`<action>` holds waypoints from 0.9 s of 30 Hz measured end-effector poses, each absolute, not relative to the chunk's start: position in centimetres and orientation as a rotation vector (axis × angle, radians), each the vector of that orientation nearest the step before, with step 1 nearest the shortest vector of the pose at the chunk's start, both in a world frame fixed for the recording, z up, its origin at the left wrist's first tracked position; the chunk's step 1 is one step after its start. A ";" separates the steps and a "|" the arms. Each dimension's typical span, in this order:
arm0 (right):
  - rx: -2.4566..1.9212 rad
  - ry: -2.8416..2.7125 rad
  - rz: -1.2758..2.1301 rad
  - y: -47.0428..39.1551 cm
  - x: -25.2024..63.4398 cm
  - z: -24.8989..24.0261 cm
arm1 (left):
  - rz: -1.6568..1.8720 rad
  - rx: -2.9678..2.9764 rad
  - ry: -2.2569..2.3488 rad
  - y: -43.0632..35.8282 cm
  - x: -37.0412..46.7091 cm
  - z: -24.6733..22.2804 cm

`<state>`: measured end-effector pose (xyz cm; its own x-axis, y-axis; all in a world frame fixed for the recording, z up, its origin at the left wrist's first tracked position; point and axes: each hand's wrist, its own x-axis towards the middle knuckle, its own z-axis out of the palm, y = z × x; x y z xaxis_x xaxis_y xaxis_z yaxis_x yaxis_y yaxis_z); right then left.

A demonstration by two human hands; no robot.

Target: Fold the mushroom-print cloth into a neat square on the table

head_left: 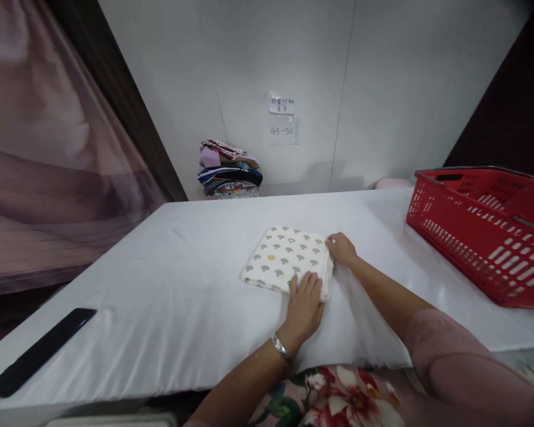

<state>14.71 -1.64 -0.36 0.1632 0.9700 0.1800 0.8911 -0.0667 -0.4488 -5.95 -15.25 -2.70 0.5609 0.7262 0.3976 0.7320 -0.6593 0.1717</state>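
Note:
A folded white cloth [285,255] with grey mushroom prints, and a few coloured ones, lies flat on the white-covered table. My left hand [303,305], a silver bracelet at its wrist, rests on the cloth's near right part with the fingers stretched over the top. At the far right corner my right hand [342,247] pinches the cloth's edge between bent fingers. The layers show along the right side, between the two hands.
A red plastic basket [485,243] with metal handles stands on the right. Several folded clothes are stacked [229,169] beyond the far edge, by the wall. A long black flat object [42,350] lies at the left. Paper signs [283,130] hang on the wall; a pink curtain [62,154] hangs left.

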 end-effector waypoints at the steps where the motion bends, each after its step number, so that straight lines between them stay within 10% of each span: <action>1: -1.987 -1.783 0.211 -1.7 14.6 -0.2 | -0.696 -2.756 -1.297 -15.2 -5.9 -2.8; 27: -1.764 -2.081 0.063 -1.0 11.9 0.3 | -0.734 -2.754 -1.332 -14.7 -5.5 -3.1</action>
